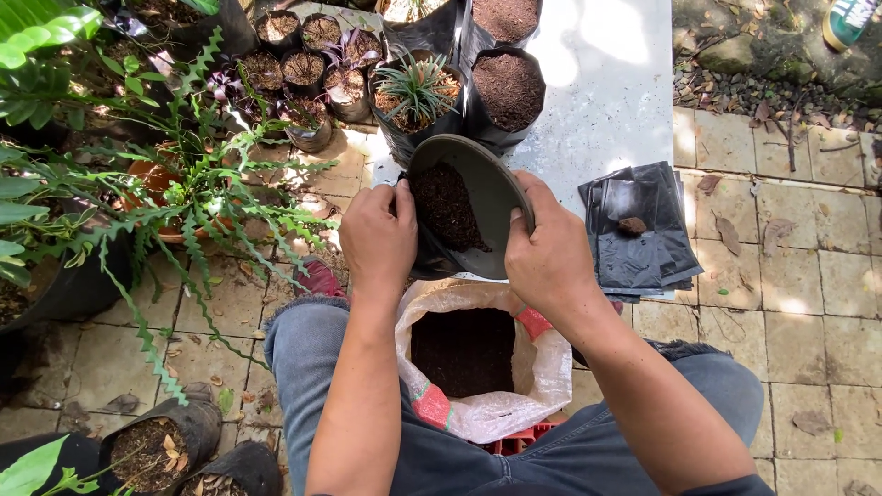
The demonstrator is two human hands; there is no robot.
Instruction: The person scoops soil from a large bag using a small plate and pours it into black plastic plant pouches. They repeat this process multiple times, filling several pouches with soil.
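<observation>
My left hand [378, 241] and my right hand [549, 257] both grip a dark round dish [491, 188], tilted toward me with dark soil lying in it. Under the dish a black plastic grow bag [432, 262] shows between my hands; my left fingers press on its edge. Just below, between my knees, a white woven sack [542, 367] stands open and filled with dark soil.
Several soil-filled black grow bags [508, 92], some with small plants, stand at the back beside a spiky green plant [415, 89]. A stack of flat black bags [638, 234] lies at right on paving. Leafy potted plants [197, 188] crowd the left. Someone's shoe [850, 20] shows top right.
</observation>
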